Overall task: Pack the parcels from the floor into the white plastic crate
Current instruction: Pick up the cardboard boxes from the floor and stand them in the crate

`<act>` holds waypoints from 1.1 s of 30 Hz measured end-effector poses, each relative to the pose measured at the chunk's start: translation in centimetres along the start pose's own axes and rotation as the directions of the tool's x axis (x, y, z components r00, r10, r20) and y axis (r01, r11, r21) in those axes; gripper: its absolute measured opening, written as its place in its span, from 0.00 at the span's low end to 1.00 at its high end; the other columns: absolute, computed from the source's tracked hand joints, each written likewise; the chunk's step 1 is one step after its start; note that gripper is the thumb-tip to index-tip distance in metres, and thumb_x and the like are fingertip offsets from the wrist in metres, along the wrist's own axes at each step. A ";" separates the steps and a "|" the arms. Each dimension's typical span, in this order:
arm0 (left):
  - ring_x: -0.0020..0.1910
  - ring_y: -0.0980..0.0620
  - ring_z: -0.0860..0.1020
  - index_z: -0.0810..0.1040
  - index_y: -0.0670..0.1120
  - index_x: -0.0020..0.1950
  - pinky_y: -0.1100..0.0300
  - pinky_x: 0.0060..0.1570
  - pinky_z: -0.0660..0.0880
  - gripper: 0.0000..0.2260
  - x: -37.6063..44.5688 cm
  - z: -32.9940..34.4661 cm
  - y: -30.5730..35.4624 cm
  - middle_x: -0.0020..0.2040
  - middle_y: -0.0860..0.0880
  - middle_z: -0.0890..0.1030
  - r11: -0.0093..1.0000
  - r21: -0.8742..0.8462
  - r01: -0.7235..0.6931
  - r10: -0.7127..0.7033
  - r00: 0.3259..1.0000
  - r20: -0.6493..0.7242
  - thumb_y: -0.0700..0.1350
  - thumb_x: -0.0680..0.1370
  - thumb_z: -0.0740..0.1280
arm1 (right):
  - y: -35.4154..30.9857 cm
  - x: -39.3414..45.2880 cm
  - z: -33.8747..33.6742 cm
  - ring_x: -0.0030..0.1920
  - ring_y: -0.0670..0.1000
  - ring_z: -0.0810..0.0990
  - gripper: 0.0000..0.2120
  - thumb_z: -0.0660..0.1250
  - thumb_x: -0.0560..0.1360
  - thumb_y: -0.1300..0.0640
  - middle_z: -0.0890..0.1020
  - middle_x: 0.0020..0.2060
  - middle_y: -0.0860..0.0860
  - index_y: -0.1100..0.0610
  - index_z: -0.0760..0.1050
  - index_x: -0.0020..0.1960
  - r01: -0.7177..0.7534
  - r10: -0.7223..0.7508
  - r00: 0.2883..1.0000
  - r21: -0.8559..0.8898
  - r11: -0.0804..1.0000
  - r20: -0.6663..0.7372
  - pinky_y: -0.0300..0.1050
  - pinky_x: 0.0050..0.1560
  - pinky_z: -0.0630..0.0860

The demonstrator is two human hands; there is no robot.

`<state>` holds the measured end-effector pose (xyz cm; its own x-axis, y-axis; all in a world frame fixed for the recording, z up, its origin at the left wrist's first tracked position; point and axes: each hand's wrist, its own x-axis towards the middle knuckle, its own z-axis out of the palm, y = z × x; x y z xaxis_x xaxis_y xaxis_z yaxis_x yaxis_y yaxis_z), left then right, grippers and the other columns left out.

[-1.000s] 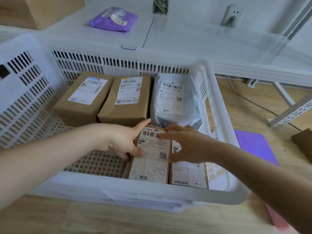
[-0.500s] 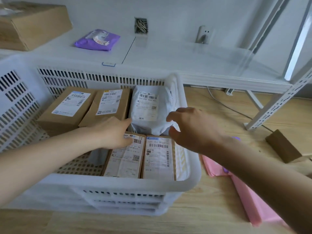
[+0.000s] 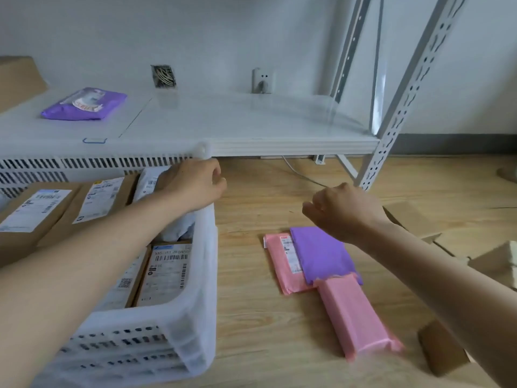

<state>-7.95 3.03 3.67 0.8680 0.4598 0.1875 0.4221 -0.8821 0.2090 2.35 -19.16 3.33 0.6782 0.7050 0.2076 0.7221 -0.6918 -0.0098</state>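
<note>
Here white slatted crate (image 3: 195, 317) holds labelled brown parcels (image 3: 167, 273), grey mailer (image 3: 151, 183).

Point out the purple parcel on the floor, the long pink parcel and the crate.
purple parcel (image 3: 321, 254): head view, middle of its top face.
long pink parcel (image 3: 354, 317): head view, middle of its wrapping.
crate (image 3: 205, 264): head view, right-hand rim.

The left forearm (image 3: 84, 261) covers much of the boxes inside the white crate (image 3: 201, 317), whose left part runs off the picture's edge. The left hand (image 3: 193, 186) hides most of the grey mailer bag (image 3: 151, 180). The purple parcel (image 3: 321, 253) overlaps the pink parcel (image 3: 282, 264), so its label is only partly seen, and the print is perhaps too small to read. The right hand (image 3: 344, 211) shows its back; its fingertips are hidden.
</note>
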 end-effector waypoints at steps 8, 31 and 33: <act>0.49 0.49 0.75 0.75 0.53 0.51 0.58 0.44 0.71 0.08 1.5 4.7 9.6 0.50 0.54 0.79 0.991 -0.109 0.073 -0.068 0.996 0.055 0.50 0.76 0.59 | 10.7 -2.9 1.7 0.32 0.55 0.69 0.15 0.59 0.73 0.49 0.69 0.29 0.51 0.55 0.67 0.30 -0.172 0.169 0.985 0.072 0.983 0.043 0.39 0.26 0.59; 0.63 0.45 0.71 0.68 0.51 0.66 0.54 0.59 0.69 0.19 -3.0 23.0 29.3 0.64 0.46 0.72 0.991 -0.126 0.039 0.026 0.878 0.478 0.50 0.76 0.62 | 29.5 -15.6 11.8 0.63 0.53 0.70 0.34 0.73 0.68 0.56 0.73 0.64 0.53 0.46 0.63 0.70 -0.230 0.025 0.707 0.196 0.953 0.706 0.47 0.60 0.70; 0.64 0.45 0.70 0.68 0.51 0.67 0.56 0.57 0.68 0.20 -3.7 24.1 30.4 0.65 0.47 0.72 0.989 -0.146 0.030 0.048 0.863 0.504 0.48 0.75 0.63 | 29.5 -16.3 12.3 0.64 0.53 0.70 0.32 0.70 0.70 0.55 0.72 0.64 0.51 0.46 0.63 0.70 -0.182 0.002 0.756 0.208 0.961 0.654 0.48 0.60 0.71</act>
<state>8.01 -27.95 -13.79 0.9007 0.3026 -0.3118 0.4053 -0.8437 0.3520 14.25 -49.11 -12.35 0.6038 0.6342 -0.4829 0.5987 -0.7608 -0.2506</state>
